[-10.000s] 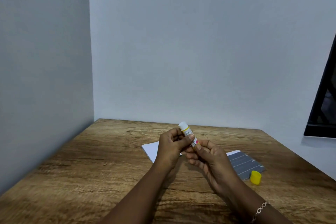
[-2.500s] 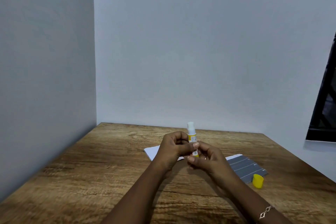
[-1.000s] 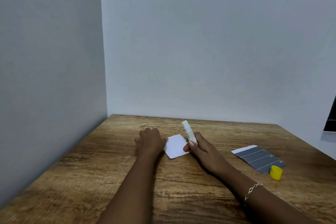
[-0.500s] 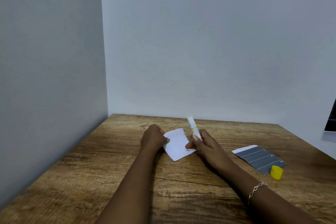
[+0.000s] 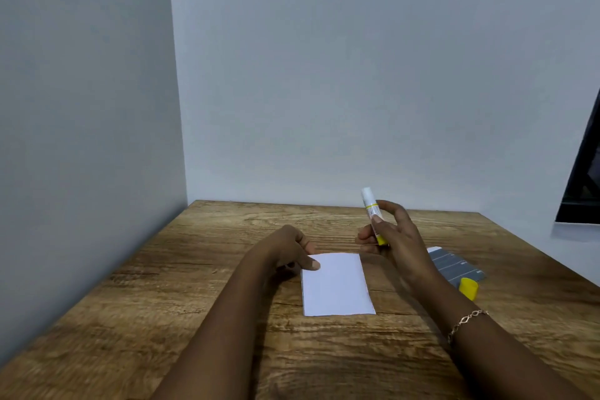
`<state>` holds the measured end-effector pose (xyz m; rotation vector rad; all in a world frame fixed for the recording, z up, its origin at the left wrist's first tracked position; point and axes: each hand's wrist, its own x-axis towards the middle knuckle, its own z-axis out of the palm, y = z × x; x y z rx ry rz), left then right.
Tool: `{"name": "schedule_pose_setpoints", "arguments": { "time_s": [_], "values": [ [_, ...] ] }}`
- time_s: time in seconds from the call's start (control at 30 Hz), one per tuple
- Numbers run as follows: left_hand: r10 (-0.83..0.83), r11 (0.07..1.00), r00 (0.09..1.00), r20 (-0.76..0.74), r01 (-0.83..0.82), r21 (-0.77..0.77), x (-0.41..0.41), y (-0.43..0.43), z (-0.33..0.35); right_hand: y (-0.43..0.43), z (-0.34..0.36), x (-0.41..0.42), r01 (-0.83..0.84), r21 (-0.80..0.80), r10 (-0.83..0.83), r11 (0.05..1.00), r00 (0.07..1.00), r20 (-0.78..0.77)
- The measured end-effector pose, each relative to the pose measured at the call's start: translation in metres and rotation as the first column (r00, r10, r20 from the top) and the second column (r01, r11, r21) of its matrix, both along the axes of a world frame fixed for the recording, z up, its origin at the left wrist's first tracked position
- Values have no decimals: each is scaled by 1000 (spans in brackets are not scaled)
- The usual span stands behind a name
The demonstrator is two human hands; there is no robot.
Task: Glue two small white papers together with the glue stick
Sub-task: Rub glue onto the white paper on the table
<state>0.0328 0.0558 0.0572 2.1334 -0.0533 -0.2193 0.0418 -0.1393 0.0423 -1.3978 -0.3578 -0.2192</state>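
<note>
"White paper (image 5: 337, 284) first; which way does it lie from the hand that carries the glue?"

"Flat on the wooden table (image 5: 194, 286), below the right hand (image 5: 397, 237) and to that hand's left, nearer the person; the right hand is in the air just past the sheet's far right corner and does not touch it; the left hand (image 5: 289, 250) is the nearer one, with its thumb (image 5: 313, 265) laid on the far left corner and the other fingers loosely bent beside the edge; I see no pinch."

"And the glue stick (image 5: 373, 217)?"

"Held round its lower half between the right thumb and fingertips; its long axis is close to upright, leaning a little to the left; the bare white end points up toward the wall, the yellow base sits low in the hand; its yellow cap (image 5: 468, 288) lies off to the right, against a grey card (image 5: 454, 265)."

"So what does the next move call for?"

"My guess: turn the stick over so the white end faces down, then bring it down and leftward onto the sheet; the sheet's long axis seems to run from far to near, so strokes would go that way; only one corner is pinned, so the sheet might swivel."

"One sheet or two?"

"A thin second edge shows along the left side; I cannot tell."
</note>
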Motion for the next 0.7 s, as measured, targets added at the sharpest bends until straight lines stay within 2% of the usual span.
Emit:
{"name": "schedule_pose_setpoints", "arguments": {
  "time_s": [0.07,0.1,0.17,0.27,0.4,0.53,0.7],
  "values": [
    [6,989,999,48,-13,149,-2,-11,-3,-1,0,0,-1,22,1,1000,1000,-4],
    [10,962,996,84,-33,270,-4,-18,-3,-1,0,0,0,40,0,999,1000,-12],
    [19,841,980,200,-124,527,-9,-31,-3,-1,-1,2,3,79,-1,997,1000,-28],
    [-122,705,956,266,-105,701,-25,-57,1,-3,-2,5,4,95,0,995,999,-42],
    [-255,614,949,185,11,789,-41,-93,-2,0,-4,9,-25,118,26,993,1000,-9],
    [-263,608,947,184,15,794,-47,-102,-7,10,-8,15,-18,87,18,996,1000,0],
    [-287,624,941,178,43,780,-52,-102,-10,23,-13,18,-176,-37,175,984,984,-30]
  ]
}}
